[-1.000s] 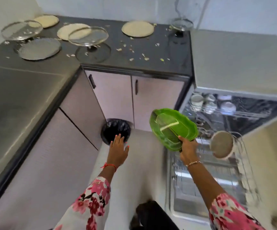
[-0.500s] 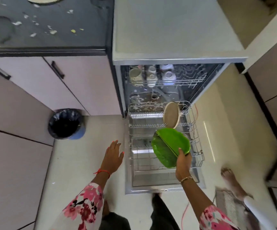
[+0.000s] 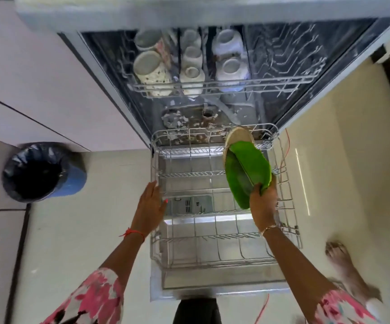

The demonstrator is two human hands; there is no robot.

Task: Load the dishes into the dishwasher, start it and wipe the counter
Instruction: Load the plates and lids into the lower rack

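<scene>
Green plate (image 3: pixel 247 169) is held on edge, tilted, over the right side of the pulled-out lower rack (image 3: pixel 157 242). Its far edge overlaps a beige plate (image 3: pixel 238 136) stood at the rack's back right corner; contact between the two can't be confirmed. The near edge is gripped by the right hand (image 3: pixel 263 203), fingers curled round the rim. Left hand (image 3: pixel 151 204) is held flat, fingers straight and close together, at the rack's left rim; touching or just above can't be told. Upper rack (image 3: pixel 282 81) is loaded with upturned mugs (image 3: pixel 147 64) on its left half. Dishwasher door (image 3: pixel 212 282) is dropped flat under the lower rack. A black-lined bin (image 3: pixel 42 171) is seen on the floor to the left, a bare foot (image 3: pixel 343 260) to the right.
</scene>
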